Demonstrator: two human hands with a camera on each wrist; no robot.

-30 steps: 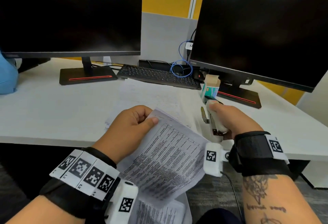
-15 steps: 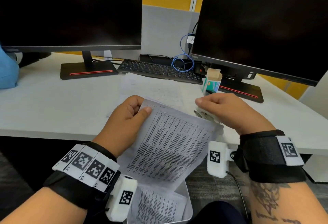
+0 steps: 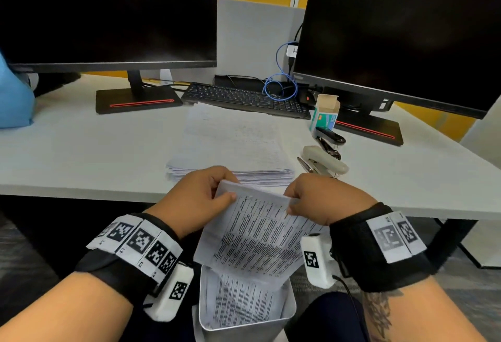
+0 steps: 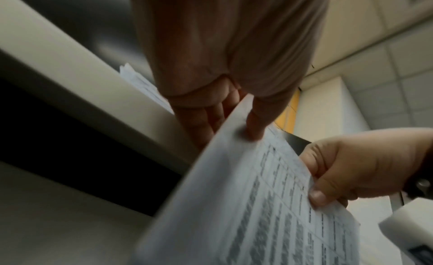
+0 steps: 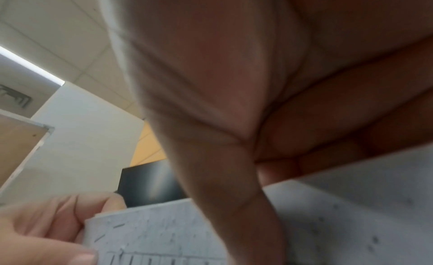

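Observation:
A stapled set of printed sheets [image 3: 257, 233] hangs in front of the desk edge, over a white bin [image 3: 290, 306]. My left hand [image 3: 217, 198] pinches its top left corner, thumb on the printed side, as the left wrist view confirms on the sheets [image 4: 269, 204]. My right hand [image 3: 291, 204] pinches the top right edge. In the right wrist view the sheets [image 5: 164, 241] show staples near the corner. A beige stapler [image 3: 325, 161] lies on the desk just beyond my right hand, with nothing holding it.
A thick paper stack [image 3: 230, 146] lies mid-desk [image 3: 81, 152]. A black stapler [image 3: 329, 135] and a staple box [image 3: 325, 114] sit right of it. Two dark monitors [image 3: 108, 11], a keyboard [image 3: 244, 97] and a blue cable stand behind. The bin holds printed sheets.
My right hand put the beige stapler down on the desk and came back to pinch the sheets' top right edge. The sheets now hang lower, over the bin.

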